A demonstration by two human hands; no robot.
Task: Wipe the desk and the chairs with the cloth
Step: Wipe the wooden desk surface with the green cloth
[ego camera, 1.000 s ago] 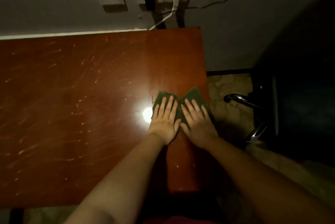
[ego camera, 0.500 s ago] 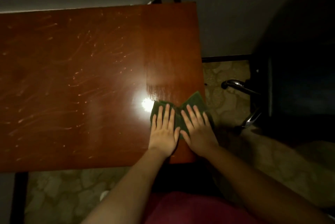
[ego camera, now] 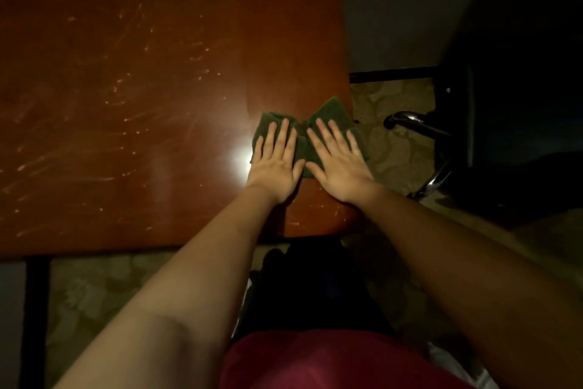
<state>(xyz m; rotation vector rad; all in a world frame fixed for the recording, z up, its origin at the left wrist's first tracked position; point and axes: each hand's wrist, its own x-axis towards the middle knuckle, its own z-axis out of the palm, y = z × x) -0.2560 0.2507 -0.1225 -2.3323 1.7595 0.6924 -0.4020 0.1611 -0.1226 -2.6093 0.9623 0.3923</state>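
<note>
Left hand (ego camera: pixel 276 164), right hand (ego camera: pixel 342 168) flat, grip open, press green cloth (ego camera: pixel 328 112) at surface (ego camera: pixel 126 105) right edge; surface extends far left.

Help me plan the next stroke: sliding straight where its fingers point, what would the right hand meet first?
The right hand first crosses the cloth corner beyond its fingertips, then bare desk; the way looks free to the far edge.

Both bare forearms stretch forward, converging. The left grip (ego camera: pixel 277 168) and right grip (ego camera: pixel 342 168) lie flat side by side, palms down, fingers straight, thumbs nearly touching.
</note>
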